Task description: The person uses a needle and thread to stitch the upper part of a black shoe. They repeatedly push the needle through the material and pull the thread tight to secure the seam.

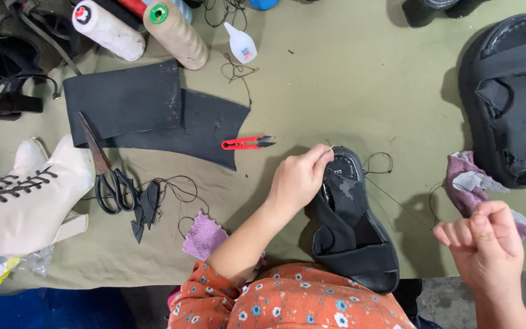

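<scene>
A black sandal (351,228) lies on the olive cloth-covered table (348,79) in front of me, heel end away. My left hand (299,178) rests on its heel edge, fingers pinched on a needle at the rim. My right hand (485,244) is raised to the right, fist closed on a thin dark thread (397,202) that runs back to the sandal.
Red thread snips (248,143) lie just left of my left hand. Black rubber sheets (147,113), scissors (106,176), a cream lace-up boot (25,195), thread cones (175,33), a glue bottle (240,42), another black sandal (509,97) and pink cloths (205,236) surround the spot.
</scene>
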